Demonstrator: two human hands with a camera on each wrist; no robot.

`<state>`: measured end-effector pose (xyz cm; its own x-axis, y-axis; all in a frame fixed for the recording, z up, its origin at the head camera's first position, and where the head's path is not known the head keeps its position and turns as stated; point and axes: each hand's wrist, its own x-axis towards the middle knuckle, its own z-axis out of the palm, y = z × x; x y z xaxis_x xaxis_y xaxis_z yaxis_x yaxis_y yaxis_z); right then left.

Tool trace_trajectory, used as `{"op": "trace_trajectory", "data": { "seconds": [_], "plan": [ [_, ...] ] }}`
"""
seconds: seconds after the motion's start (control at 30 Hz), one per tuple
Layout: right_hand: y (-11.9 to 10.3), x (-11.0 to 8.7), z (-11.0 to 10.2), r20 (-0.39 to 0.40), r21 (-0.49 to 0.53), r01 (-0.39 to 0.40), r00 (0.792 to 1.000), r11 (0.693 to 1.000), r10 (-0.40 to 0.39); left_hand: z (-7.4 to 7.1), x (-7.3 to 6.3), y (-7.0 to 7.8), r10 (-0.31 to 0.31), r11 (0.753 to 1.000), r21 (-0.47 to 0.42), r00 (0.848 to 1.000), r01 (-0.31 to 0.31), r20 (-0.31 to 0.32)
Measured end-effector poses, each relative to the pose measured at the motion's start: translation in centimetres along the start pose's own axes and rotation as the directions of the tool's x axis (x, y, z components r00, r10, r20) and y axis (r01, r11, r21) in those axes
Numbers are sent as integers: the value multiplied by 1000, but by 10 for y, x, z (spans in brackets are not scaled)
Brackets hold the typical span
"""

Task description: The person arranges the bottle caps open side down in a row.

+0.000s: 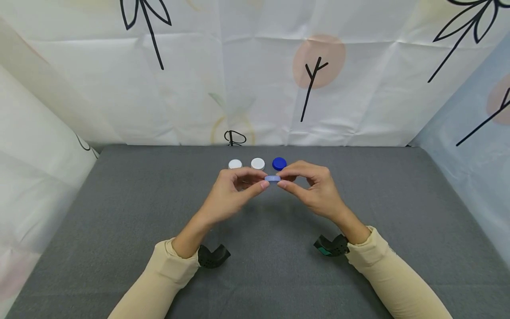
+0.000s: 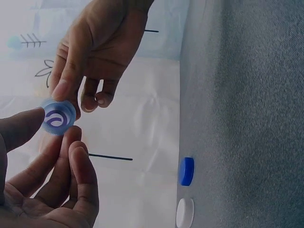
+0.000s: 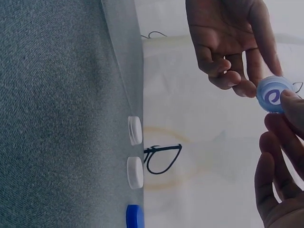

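Observation:
A light blue bottle cap [image 1: 272,178] is held up above the grey table between both hands. My left hand [image 1: 233,190] pinches its left side between thumb and fingers. On the opposite side, my right hand [image 1: 312,186] pinches it the same way. In the left wrist view the cap [image 2: 59,117] shows a ribbed edge and a purple swirl mark on its face. The right wrist view shows the same mark on the cap [image 3: 274,95], partly covered by a thumb.
Just beyond the hands, a white cap [image 1: 235,164], a second white cap [image 1: 257,163] and a dark blue cap [image 1: 279,163] lie in a row on the grey tabletop [image 1: 167,190]. Behind the table hangs a patterned white cloth [image 1: 263,88].

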<state>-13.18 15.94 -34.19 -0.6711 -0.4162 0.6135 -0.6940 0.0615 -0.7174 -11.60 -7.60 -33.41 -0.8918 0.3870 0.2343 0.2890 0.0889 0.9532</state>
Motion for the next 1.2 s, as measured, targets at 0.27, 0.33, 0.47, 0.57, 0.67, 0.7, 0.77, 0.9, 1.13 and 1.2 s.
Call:
{"op": "trace_trajectory", "data": {
  "seconds": [0.27, 0.33, 0.47, 0.57, 0.67, 0.7, 0.77, 0.9, 1.13, 1.2],
  "plan": [
    [1, 0, 1, -8, -37, 64, 998, 997, -64, 0, 0, 0, -103, 992, -67, 994, 106, 47],
    [1, 1, 2, -6, -44, 83, 996, 996, -84, 0, 0, 0, -108, 990, -85, 993, 112, 45],
    [1, 1, 4, -12, -108, 91, 996, 990, -93, 3, 1, -2, -132, 988, -74, 991, 133, 10],
    [1, 1, 4, -12, -159, 62, 998, 985, -65, 2, 1, -4, -153, 987, -46, 988, 153, -14],
    [1, 1, 3, 1, -176, 33, 999, 984, -33, 1, 2, -7, -166, 986, -31, 986, 165, -27],
    [1, 1, 3, 6, -178, 28, 1000, 984, -28, 0, 2, -8, -168, 986, -26, 985, 167, -30],
    [2, 1, 2, 14, -178, 24, 1000, 984, -22, -1, 3, -9, -178, 984, -20, 984, 177, -32],
    [3, 0, 2, 26, -172, 12, 1000, 985, -7, -2, 3, -11, -185, 983, -2, 982, 185, -30],
    [0, 0, -2, 69, -174, -42, 996, 984, 54, -2, 3, -11, -180, 984, 7, 984, 180, -9],
    [-1, -1, -3, 81, -170, -48, 995, 984, 63, -1, 3, -12, -172, 985, 7, 985, 172, -1]
  ]
}}
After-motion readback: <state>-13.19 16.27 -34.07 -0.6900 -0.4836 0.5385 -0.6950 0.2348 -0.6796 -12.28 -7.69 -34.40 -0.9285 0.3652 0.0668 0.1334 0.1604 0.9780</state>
